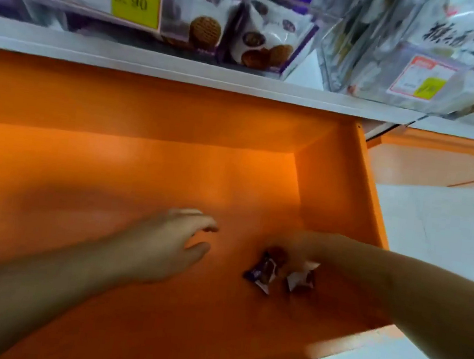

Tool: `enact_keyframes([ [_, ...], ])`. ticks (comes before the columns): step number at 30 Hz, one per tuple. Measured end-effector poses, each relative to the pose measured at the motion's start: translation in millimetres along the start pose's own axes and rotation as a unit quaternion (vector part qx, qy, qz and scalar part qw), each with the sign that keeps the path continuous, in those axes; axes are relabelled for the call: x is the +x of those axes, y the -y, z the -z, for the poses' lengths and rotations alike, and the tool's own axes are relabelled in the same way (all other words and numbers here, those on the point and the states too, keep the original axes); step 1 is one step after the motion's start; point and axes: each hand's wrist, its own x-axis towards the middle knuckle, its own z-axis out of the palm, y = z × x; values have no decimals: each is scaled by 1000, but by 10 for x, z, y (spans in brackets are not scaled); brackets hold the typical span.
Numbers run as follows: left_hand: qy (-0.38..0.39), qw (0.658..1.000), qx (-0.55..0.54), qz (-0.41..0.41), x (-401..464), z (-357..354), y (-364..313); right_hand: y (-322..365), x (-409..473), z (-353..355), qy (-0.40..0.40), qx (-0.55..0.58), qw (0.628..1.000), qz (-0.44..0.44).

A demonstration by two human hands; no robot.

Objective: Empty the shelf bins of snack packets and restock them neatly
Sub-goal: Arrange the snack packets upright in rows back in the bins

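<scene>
In the lower right of the frame, the right hand [295, 249] is at two packets [260, 272] on the floor of an orange bin [142, 168].

Its fingers curl onto the packets and seem to pinch them, though blur hides the exact grip. The left hand [175, 240] hovers just left, fingers spread, holding nothing. Best to gather both packets in one firm pinch, lifting clear of the bin wall. Across the top, clear bins [264, 34] of biscuit packs sit on a white shelf [183, 70]; pale floor [445, 232] lies at right.
</scene>
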Motion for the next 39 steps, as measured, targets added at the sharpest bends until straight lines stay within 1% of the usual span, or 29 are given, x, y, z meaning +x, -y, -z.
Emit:
enact_keyframes([
  [1,18,1000,-6,3,25,-79,-5,-18,54,-28,52,21,998,-5],
  [3,27,999,-30,8,68,-194,0,16,97,-44,48,-9,999,6],
  [4,26,999,-44,17,106,-240,15,117,41,-21,16,-8,999,31],
  [5,20,998,-47,23,152,-258,13,154,58,-3,-4,17,999,44],
  [6,16,997,-61,34,204,-303,33,206,41,59,-25,53,997,42],
  [9,8,989,-133,60,319,-410,35,418,15,258,-96,172,976,96],
  [11,16,981,-175,81,377,-435,56,533,-19,350,-105,255,954,116],
  [13,11,979,-182,96,391,-423,81,532,-28,410,-105,282,947,117],
  [14,7,977,-188,105,383,-421,123,488,-27,440,-103,262,954,107],
  [16,-2,971,-208,120,332,-388,191,295,23,416,-122,134,981,69],
  [17,-5,969,-214,125,300,-356,210,184,56,366,-122,66,989,45],
  [18,-10,967,-218,130,272,-330,237,97,71,306,-110,24,993,20],
  [20,-21,962,-234,137,244,-283,281,-30,113,178,-64,7,997,-46],
  [22,-28,956,-253,144,242,-250,318,-40,143,54,-17,-23,996,-80],
  [23,-32,953,-263,145,241,-231,324,-20,162,-3,-9,-46,995,-87],
  [25,-36,949,-278,142,231,-201,325,21,207,-107,-30,-61,993,-93],
  [28,-40,948,-281,146,200,-141,328,93,225,-57,-62,11,995,-74],
  [30,-49,946,-283,154,159,-66,329,187,136,119,-85,102,991,-31],
  [31,-59,942,-291,158,129,-5,319,263,55,223,-98,171,980,3],
  [33,-80,932,-309,172,46,158,293,472,-175,470,-108,318,939,75],
  [34,-90,927,-316,178,-12,269,261,584,-302,596,-114,367,917,103],
  [37,-123,909,-356,179,-271,690,99,948,-718,970,-136,431,875,176],
  [39,-133,908,-362,162,-496,1011,-43,1207,-1038,1208,-173,419,860,233],
])
